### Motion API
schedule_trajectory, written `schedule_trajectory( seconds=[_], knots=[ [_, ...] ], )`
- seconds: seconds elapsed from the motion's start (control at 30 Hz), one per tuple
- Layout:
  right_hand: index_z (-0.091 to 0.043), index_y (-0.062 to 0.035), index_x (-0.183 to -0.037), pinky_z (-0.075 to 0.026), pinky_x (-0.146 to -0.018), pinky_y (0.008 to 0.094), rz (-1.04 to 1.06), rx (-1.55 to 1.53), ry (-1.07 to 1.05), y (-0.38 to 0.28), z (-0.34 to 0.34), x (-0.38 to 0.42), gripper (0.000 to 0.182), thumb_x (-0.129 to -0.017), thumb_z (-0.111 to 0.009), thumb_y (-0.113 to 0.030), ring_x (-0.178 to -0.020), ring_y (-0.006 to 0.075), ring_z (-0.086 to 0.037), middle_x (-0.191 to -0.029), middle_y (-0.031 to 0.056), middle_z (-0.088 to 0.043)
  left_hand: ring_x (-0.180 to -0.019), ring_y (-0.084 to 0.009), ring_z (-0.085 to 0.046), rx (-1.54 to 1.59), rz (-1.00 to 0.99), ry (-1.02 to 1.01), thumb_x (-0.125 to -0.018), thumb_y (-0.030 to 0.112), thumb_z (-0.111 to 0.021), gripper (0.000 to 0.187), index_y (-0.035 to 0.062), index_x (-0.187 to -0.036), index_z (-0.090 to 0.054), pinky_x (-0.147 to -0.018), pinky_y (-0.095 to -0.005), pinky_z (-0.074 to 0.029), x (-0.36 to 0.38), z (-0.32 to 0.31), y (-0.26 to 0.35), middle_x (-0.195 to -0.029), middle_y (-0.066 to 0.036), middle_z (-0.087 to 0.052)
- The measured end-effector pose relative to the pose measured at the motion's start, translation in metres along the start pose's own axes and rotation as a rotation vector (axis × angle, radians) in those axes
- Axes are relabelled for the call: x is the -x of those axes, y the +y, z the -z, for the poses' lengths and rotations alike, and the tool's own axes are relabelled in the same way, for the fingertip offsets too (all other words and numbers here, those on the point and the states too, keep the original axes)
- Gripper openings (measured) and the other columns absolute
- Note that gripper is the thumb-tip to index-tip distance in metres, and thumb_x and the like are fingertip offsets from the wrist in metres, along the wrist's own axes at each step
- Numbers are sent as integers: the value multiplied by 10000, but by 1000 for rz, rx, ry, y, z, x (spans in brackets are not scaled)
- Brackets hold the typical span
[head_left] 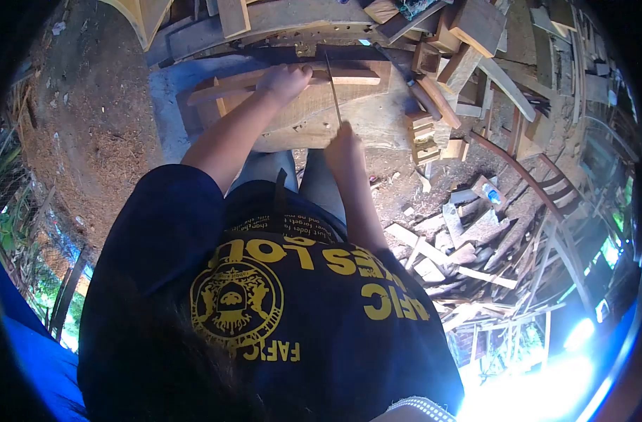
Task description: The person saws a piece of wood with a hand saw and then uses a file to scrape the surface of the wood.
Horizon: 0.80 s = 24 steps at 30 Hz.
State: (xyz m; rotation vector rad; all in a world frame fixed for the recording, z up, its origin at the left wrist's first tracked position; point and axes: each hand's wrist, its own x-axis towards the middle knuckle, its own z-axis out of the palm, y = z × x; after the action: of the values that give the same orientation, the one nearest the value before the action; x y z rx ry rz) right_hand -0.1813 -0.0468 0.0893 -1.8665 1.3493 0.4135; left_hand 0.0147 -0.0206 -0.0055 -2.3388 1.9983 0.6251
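Observation:
A long narrow strip of wood [356, 77] lies across a wider board [293, 126] on the workbench. My left hand [285, 83] is closed over the strip, pressing it down left of the saw. In my right hand [345, 146], nearer my body, is the handle of a saw [335, 98], its grip hidden by my fingers. The thin blade points away from me and crosses the strip just right of my left hand.
Right of the board are a slatted wooden block [423, 139] and a rounded wooden piece [439, 100]. Stacked lumber [479, 28] stands at the back right. Offcuts [468, 239] with a plastic bottle [491, 194] cover the ground at right. Sawdust lies on the dirt floor [81, 119].

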Motion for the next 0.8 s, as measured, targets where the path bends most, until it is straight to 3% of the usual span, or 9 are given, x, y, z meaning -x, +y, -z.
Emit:
schedule_trajectory(
  seconds=[0.03, 0.17, 0.23, 0.27, 0.37, 0.43, 0.6, 0.67, 0.8],
  knots=[
    [-482, 2, -1091, -504, -766, 525, 4, 61, 0, -7, -1, -15, 277, -825, -458, -73, -888, 458, -624, -917, 304, -627, -749, -340, -683, 17, 20, -95, -817, 291, -638, 323, 34, -1004, -578, -613, -448, -565, -1, 1, -1, -855, -173, -668],
    [-474, 0, -1108, -499, -780, 533, 11, 27, -17, 1, -6, -9, 294, -828, -464, -87, -907, 479, -611, -925, 316, -623, -740, -338, -688, 45, -7, -34, -822, 181, -559, 268, 42, -1049, -586, -615, -471, -567, 2, -16, -3, -827, -166, -678],
    [-484, -4, -1090, -485, -789, 535, -45, 15, -33, 7, 4, 20, 263, -842, -456, -85, -922, 485, -598, -925, 316, -619, -753, -357, -685, -23, 8, 264, -817, 170, -564, 238, 53, -1018, -611, -641, -491, -559, 7, -26, 2, -802, -168, -684],
    [-494, -7, -1071, -472, -799, 538, -101, 5, -50, 8, 8, 30, 233, -856, -449, -83, -937, 492, -584, -925, 317, -615, -753, -357, -685, -23, 8, 266, -817, 170, -564, 238, 53, -1018, -611, -641, -491, -559, 6, -28, 1, -802, -168, -684],
    [-490, -22, -1054, -467, -787, 545, -113, 66, -22, 23, -4, 26, 207, -870, -456, -111, -932, 492, -586, -920, 319, -613, -777, -355, -685, 63, 89, 142, -811, 201, -591, 208, 56, -948, -648, -679, -486, -555, 2, -10, 5, -794, -176, -687],
    [-472, -11, -1103, -485, -792, 540, -110, 63, -48, 11, -1, 14, 270, -851, -453, -107, -932, 496, -594, -946, 328, -613, -790, -340, -686, 175, 201, -198, -798, 255, -617, 231, 46, -884, -667, -693, -454, -560, -6, 22, 5, -832, -179, -691],
    [-458, 2, -1148, -506, -801, 531, -81, 75, -76, 6, 6, 21, 336, -828, -448, -99, -936, 493, -607, -982, 334, -612, -809, -335, -683, 171, 219, -287, -776, 243, -616, 248, 34, -901, -665, -715, -452, -555, -4, 25, 7, -864, -180, -689],
    [-467, 6, -1146, -508, -808, 526, -101, 116, -131, 13, 13, 33, 337, -826, -444, -97, -939, 480, -614, -986, 327, -616, -850, -334, -676, 211, 238, -113, -760, 184, -593, 276, 35, -987, -643, -760, -450, -545, 6, 12, 12, -908, -180, -687],
    [-480, -3, -1109, -509, -812, 521, -119, 136, -70, 20, 4, 37, 300, -825, -447, -93, -941, 476, -614, -962, 313, -626, -894, -335, -665, 156, 245, -128, -748, 136, -568, 327, 39, -1058, -608, -803, -446, -530, 9, 19, 20, -960, -181, -680]
  ],
)
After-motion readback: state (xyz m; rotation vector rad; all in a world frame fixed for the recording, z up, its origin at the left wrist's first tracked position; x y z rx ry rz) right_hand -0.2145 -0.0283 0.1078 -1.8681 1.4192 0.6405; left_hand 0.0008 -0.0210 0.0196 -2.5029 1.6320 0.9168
